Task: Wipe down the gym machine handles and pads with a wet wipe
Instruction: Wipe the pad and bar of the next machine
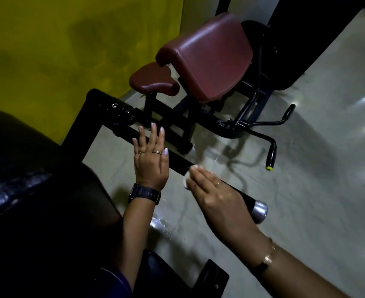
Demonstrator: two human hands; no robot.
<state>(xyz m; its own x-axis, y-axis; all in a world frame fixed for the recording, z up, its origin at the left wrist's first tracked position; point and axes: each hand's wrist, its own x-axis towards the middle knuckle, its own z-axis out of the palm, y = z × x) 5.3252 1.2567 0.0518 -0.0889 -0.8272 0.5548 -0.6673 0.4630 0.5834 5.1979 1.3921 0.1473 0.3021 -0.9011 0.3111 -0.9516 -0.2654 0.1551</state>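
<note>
- The handle bar (177, 160) is black and matt, with a rubbery look.
- Its end cap (260, 209) is bare silver metal with a sheen.
- The wet wipe (186, 182) is white, soft and cloth-like.
- The red pads (209, 59) are smooth, glossy leatherette.
- The black pad (16, 168) is shiny, creased leatherette.
- The frame (80, 130) is black-painted metal.
- The floor (327, 147) is smooth and glossy, mirroring lights.
- The wall (48, 39) is matt yellow paint, blotchy.

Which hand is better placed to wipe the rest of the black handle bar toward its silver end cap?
Right. The right hand presses the white wipe on the black handle bar, near the silver end cap. The left hand rests flat on the bar, farther up, with no wipe.
</note>
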